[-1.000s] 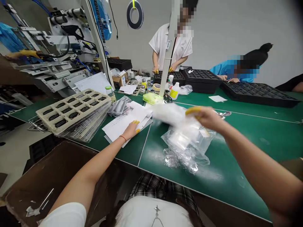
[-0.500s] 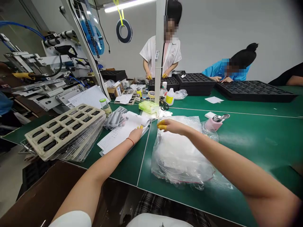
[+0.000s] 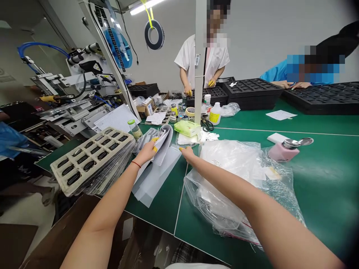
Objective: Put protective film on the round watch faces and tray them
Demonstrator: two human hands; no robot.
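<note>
My left hand (image 3: 148,151), with yellow finger covers, is closed on a curled stack of printed papers (image 3: 163,144), lifted at its edge. Under it lies a translucent sheet (image 3: 158,177). My right hand (image 3: 187,152) pinches the upper right corner of that sheet. Below my right forearm is a clear plastic bag (image 3: 224,201) with white contents. Left of the papers, a beige tray (image 3: 92,153) holding several dark oval parts rests on a pile of clear trays (image 3: 112,175).
Around the middle stand a green tissue pack (image 3: 187,128), a white post (image 3: 198,67), a bottle (image 3: 215,114) and a glass jar (image 3: 135,129). A pink dispenser (image 3: 283,151) is at right. Two people work behind black trays (image 3: 252,93); machinery (image 3: 84,108) is at left.
My left hand has raised and curled the papers, showing the translucent sheet. My right hand has come down from above the bag to the sheet's corner. The view has shifted.
</note>
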